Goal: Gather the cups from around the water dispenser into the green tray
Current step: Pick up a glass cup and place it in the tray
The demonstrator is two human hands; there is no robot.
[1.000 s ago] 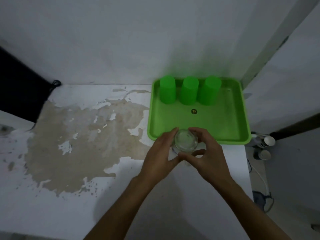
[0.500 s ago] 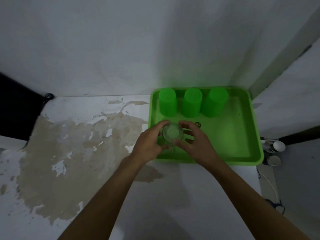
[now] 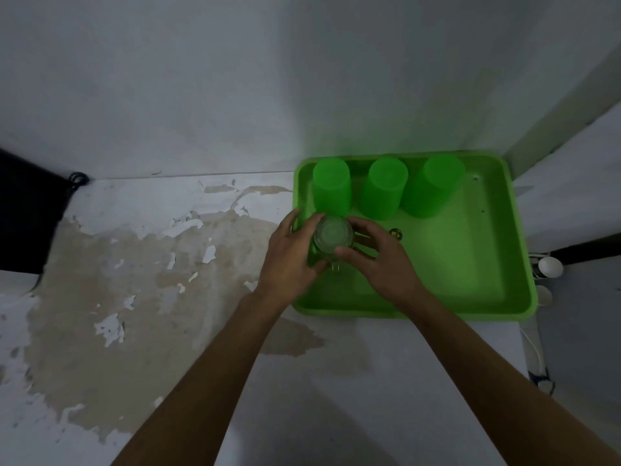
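Clear glass cup (image 3: pixel 332 238), upside down near the rectangular green plastic tray's (image 3: pixel 497 264) left edge, gripped by left hand (image 3: pixel 290 260) and right hand (image 3: pixel 379 260).

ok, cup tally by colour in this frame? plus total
Green plastic cups, upside down along the tray's far wall: 3
Clear glass cup, held by both hands over the green tray: 1
Total: 4 cups
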